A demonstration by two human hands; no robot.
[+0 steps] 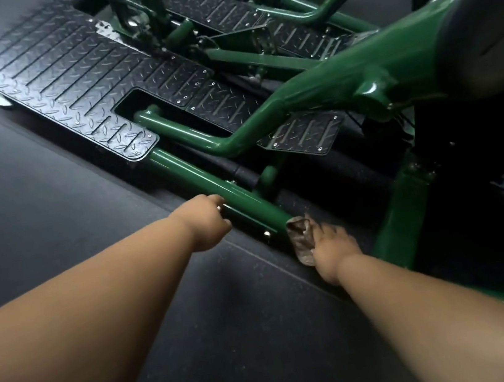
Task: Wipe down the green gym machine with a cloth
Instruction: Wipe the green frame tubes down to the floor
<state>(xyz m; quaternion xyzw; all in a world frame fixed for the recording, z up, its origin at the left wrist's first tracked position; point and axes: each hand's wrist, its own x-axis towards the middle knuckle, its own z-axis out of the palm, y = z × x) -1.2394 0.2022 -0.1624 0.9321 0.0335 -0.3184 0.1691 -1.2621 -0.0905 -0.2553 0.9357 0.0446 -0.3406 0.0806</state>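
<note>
Green gym machine (359,85) fills the upper and right part of the frame, sitting on a dark floor (35,205). Black diamond-plate footplate (59,75) upper left, a second plate (304,135) mid-frame, grey padded roller (482,38) at the right edge. Low green frame tube (210,183) runs diagonally from under the footplate down toward centre. Left hand (208,223), centre frame, is on that tube; fingers look curled against its near side, fingertips hidden, so it reads as a grip on the tube. A ring glints on one finger. Right hand (333,250), lower centre-right and a bit blurred, holds a crumpled brownish cloth (301,239), bunched in the fingers and pressed against the lower end of the same tube. Both forearms are bare, reaching in from the bottom edge.
</note>
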